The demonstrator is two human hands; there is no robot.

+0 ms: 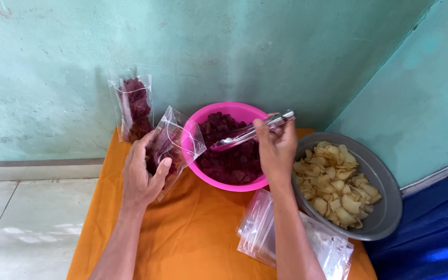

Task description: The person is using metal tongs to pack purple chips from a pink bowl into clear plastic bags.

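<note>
A clear plastic bag [175, 148], partly filled with dark red chips, sits clasped in the left hand [142, 173], its mouth tilted toward the pink bowl [193, 136]. Beyond those fingers, a filled bag [135, 106] leans on the wall. The right hand [276, 150] grips metal tongs [255, 131] over the bowl; empty bags [265, 228] lie below its wrist.
</note>
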